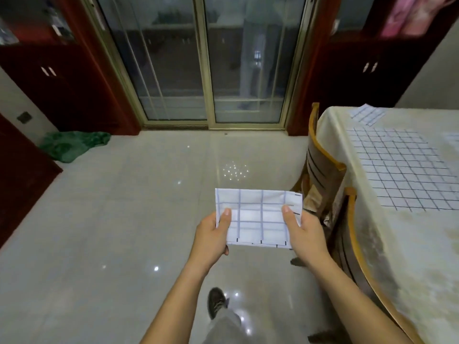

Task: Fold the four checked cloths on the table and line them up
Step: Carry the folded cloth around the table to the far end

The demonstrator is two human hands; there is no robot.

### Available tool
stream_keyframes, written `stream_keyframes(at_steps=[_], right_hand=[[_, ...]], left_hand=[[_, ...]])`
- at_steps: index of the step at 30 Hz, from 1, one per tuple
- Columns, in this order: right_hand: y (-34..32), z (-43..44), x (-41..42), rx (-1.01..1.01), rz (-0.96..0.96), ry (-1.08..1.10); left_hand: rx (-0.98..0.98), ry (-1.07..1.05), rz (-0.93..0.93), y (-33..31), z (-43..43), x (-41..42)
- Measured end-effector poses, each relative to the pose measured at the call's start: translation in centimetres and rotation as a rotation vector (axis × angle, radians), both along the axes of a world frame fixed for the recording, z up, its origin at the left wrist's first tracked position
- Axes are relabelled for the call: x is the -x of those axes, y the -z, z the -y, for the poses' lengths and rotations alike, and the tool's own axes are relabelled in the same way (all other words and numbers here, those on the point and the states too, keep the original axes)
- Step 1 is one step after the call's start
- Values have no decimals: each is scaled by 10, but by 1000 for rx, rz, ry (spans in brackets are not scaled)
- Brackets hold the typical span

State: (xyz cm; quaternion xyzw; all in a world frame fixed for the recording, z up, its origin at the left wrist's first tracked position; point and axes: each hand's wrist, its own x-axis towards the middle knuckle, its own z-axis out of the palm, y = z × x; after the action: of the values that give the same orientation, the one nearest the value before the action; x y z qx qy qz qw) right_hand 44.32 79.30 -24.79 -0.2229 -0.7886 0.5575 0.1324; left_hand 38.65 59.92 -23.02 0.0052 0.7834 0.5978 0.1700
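Both hands are out in front of the person at about waist height, sharing one folded checked cloth [258, 217] between them. The left hand [211, 234] pinches its left edge, thumb pressed on top and fingers curled underneath. The right hand [304, 232] grips the right edge the same way, thumb flat on the upper face. The cloth is a neat white rectangle with blue-grey lines, held level above the glossy tiled floor [111, 232] and clear of the table. Below the forearms a dark shoe [216, 302] stands on the tiles. To the person's right, two wooden chairs [320, 157] are pushed in against the table [422, 256], which wears a cream covering. On it lies an open checked cloth [402, 170], spread flat and unfolded, and beyond that, at the far end, a smaller checked cloth [367, 115] sits near the edge. A pale patch at the right border could be another, though I cannot tell. Further off, a green bundle [72, 145] lies crumpled on the floor to the left by a dark red cabinet [49, 78], and sliding glass doors [206, 63] close off the back of the room.
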Motion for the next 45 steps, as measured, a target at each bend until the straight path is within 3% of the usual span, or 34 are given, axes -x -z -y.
stream_keyframes(at_steps=[7,16,25,30,39,45], right_hand=[[-48,-41,118,-82,-40,181],[-28,-90,199,-64,27,316],[-6,-172,356,19,-42,310],[-25,-234,446,41,-32,268],[-15,-328,523,-7,-10,376],[-8,-389,620,-26,48,417]], left_hand=[[-81,185,-26,-25,-54,160],[-29,354,-6,-12,-118,271],[91,350,-92,-16,-197,426],[81,298,-144,-33,-260,512],[63,444,-101,-16,-365,606],[20,440,-67,-3,-430,707]])
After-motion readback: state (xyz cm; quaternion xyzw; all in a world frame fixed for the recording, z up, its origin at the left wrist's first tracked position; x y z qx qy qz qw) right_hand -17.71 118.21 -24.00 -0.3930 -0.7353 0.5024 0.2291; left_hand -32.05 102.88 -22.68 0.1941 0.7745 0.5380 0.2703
